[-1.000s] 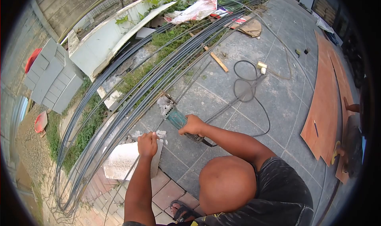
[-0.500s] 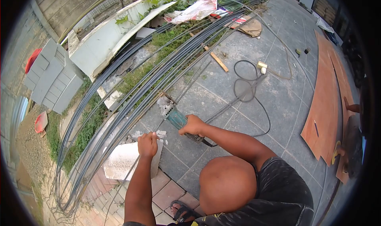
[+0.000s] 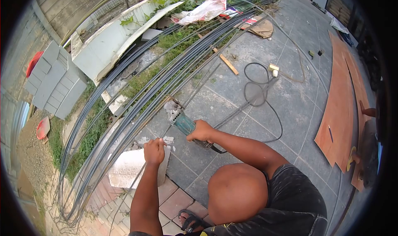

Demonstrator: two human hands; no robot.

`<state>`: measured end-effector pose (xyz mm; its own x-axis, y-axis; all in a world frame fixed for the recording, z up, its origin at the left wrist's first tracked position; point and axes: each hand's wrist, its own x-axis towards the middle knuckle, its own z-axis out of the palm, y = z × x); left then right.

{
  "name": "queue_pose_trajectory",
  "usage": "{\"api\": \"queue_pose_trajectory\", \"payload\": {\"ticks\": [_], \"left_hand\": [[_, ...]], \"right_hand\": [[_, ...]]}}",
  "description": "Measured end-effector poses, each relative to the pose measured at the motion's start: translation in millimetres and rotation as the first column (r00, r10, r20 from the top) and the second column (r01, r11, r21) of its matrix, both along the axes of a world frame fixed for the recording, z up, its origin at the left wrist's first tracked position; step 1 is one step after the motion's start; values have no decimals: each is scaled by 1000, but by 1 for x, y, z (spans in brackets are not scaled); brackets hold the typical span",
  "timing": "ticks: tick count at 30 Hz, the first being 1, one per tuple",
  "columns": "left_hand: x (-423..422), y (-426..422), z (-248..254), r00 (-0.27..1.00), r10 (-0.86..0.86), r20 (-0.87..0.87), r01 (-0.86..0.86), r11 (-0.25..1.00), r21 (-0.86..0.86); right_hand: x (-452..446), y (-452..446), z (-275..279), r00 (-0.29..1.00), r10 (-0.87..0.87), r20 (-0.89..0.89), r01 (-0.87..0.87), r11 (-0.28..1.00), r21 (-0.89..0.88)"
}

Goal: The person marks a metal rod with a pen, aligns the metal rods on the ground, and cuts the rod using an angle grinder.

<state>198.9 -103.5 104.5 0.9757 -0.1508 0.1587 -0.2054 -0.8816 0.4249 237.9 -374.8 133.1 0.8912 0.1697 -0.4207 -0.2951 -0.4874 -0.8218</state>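
My right hand [image 3: 201, 131] is wrapped round the body of a green angle grinder [image 3: 183, 122]. The grinder's head and disc point up and left, at the near edge of a long bundle of steel bars [image 3: 166, 76]. My left hand [image 3: 154, 150] is closed on a thin steel bar [image 3: 140, 172], above a white block [image 3: 126, 168]. The exact spot where the disc meets a bar is too small to tell.
A black cable [image 3: 280, 124] loops on the grey tiles right of the grinder. A wood strip [image 3: 226, 62] lies beyond it. At the right, another person's hand [image 3: 367, 111] rests by plywood sheets [image 3: 340, 99]. Grey panels [image 3: 58, 80] stand at the left.
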Motion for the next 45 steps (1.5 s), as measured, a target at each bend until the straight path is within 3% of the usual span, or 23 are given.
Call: {"api": "queue_pose_trajectory", "payload": {"ticks": [45], "left_hand": [[-1, -1, 2, 999, 20, -30, -21, 1000, -15]], "right_hand": [[0, 0, -3, 1000, -9, 12, 9, 1000, 20]]}}
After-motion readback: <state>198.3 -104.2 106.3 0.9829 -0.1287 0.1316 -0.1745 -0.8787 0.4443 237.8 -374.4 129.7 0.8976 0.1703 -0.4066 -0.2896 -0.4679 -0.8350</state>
